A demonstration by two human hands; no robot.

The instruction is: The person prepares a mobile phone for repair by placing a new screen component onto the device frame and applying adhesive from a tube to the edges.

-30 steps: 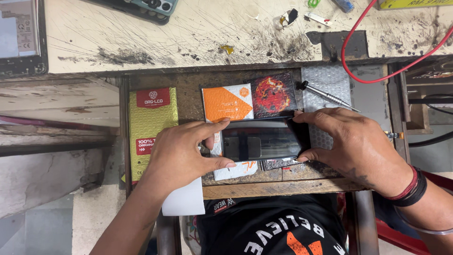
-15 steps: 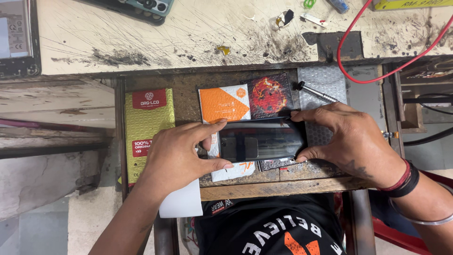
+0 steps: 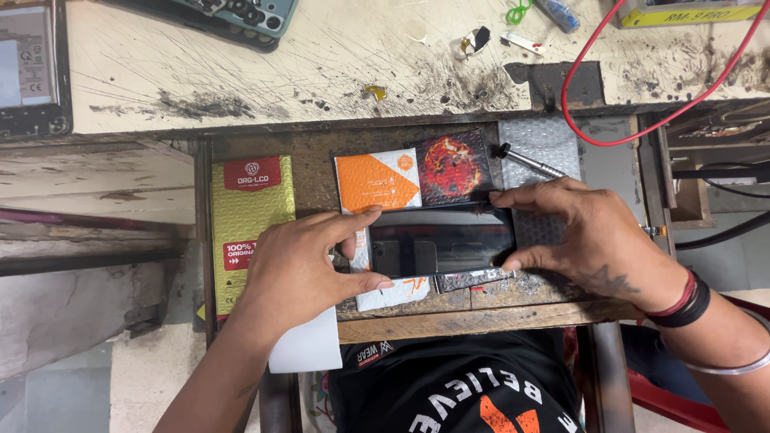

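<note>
A black phone screen panel lies flat and lengthways on a small wooden tray in front of me. My left hand pinches its left end between thumb and forefinger. My right hand grips its right end the same way, wearing a red and black wristband. Under the panel lie an orange and white packet and a dark card with a red round picture. A piece of bubble wrap sits under my right hand.
A green and red flat box lies left of the panel. A screwdriver rests on the bubble wrap. On the scratched bench behind are a red wire, phones, a tablet-like device and small tools. A white sheet hangs at the tray's front.
Both hands keep hold of the panel's ends; the view has shifted slightly and the right fingers have moved a little along the right edge.
</note>
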